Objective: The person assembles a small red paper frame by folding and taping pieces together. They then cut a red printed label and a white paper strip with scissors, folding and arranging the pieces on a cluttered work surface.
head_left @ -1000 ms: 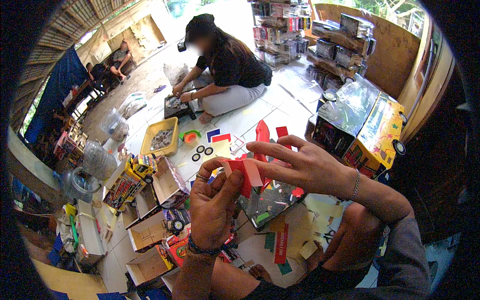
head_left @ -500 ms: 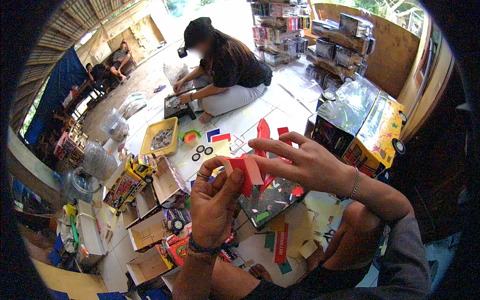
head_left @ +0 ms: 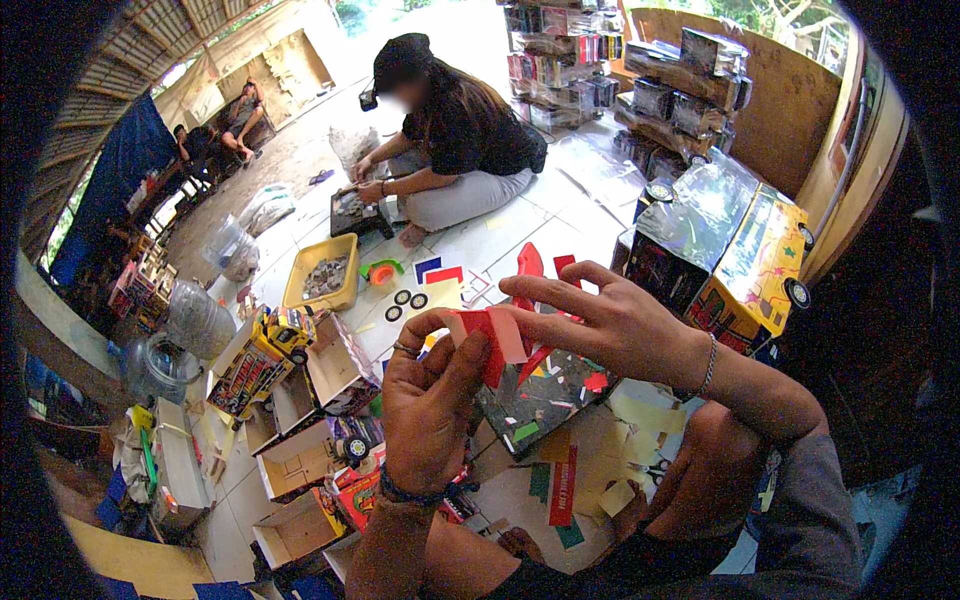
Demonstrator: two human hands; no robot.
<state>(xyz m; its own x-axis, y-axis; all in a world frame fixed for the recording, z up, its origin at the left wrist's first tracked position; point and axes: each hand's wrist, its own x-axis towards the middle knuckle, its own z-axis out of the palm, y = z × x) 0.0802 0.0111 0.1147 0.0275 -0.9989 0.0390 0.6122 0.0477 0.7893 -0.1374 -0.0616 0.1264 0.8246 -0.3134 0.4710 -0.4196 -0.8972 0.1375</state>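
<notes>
In front of me my left hand (head_left: pixel 432 400) pinches a folded red strip (head_left: pixel 482 347) between thumb and bent index finger. One flap of the strip is paler, pinkish, and hangs on the right side. My right hand (head_left: pixel 625 325) reaches in from the right and grips the strip's upper right end with its fingertips; the other fingers stretch out or bend above it. Its thumb is hidden. Beneath the hands lies a dark board (head_left: pixel 545 410) scattered with coloured scraps. Red curved pieces (head_left: pixel 530 262) stand just beyond the right fingers.
Toy trucks (head_left: pixel 262 362) and open box bodies (head_left: pixel 300 460) crowd the left. A yellow basin (head_left: pixel 322 272) holds grey bits; black wheels (head_left: pixel 403 297) lie beside it. Scissors (head_left: pixel 655 467) rest near my leg. A large toy truck (head_left: pixel 750 260) stands right. A person (head_left: pixel 465 140) sits working ahead.
The red strip and both hands are almost where they were; the paler flap has turned slightly more into view. The whole view has shifted very slightly.
</notes>
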